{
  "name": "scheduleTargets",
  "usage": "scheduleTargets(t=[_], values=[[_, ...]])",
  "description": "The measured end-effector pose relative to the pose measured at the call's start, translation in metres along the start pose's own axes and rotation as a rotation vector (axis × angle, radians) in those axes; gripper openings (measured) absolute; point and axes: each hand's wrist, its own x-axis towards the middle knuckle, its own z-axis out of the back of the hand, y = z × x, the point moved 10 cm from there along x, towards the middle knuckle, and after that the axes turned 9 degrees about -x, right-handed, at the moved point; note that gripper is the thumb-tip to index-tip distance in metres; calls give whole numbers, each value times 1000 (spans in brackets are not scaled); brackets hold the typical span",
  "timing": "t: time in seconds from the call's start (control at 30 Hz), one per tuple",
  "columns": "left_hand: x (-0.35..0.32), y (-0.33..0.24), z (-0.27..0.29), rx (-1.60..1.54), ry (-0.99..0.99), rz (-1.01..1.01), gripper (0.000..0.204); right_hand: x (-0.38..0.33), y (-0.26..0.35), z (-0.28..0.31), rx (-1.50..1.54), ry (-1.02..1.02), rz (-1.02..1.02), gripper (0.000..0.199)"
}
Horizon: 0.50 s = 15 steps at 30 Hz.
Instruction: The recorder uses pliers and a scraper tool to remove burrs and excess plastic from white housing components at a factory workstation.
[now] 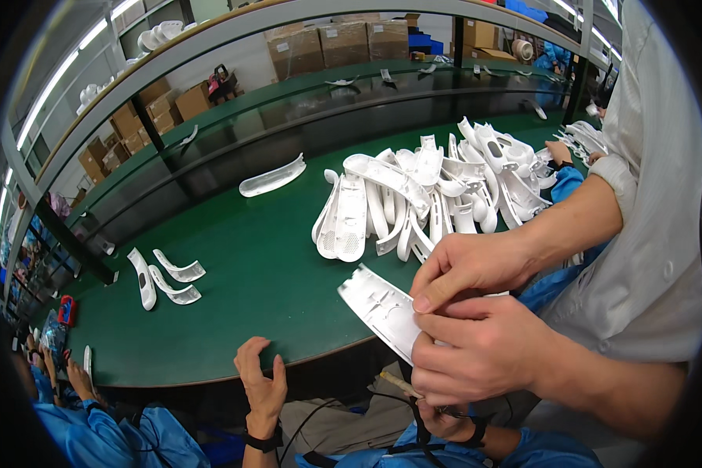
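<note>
My left hand (262,382), with a black band at the wrist, hovers by the table's front edge. Its fingers are curled loosely apart, with nothing between them. My right hand (443,421) is low, partly hidden under a co-worker's hands. Its fingers close on a thin tan stick-like tool (400,383), whose kind I cannot make out. Above it, the co-worker's two hands (476,327) grip a long white plastic shell (382,306), its ribbed inner side showing. The fingers of that person meet over the shell's right end and cover it.
A heap of white plastic shells (351,214) lies on the green table (249,265). One curved shell (273,178) lies alone behind; several pieces (144,281) lie at left. A standing person in a pale shirt (632,273) fills the right side. Another person's hand (78,380) shows at far left.
</note>
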Motion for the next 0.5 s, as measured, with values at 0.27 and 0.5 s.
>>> scheduleTargets(t=[0.27, 0.5], values=[[-1, -7, -9, 14, 66, -16, 29, 21, 67, -39, -252, 332, 84, 21], [-8, 1, -2, 89, 66, -4, 25, 31, 58, -65, -95, 331, -322, 23]])
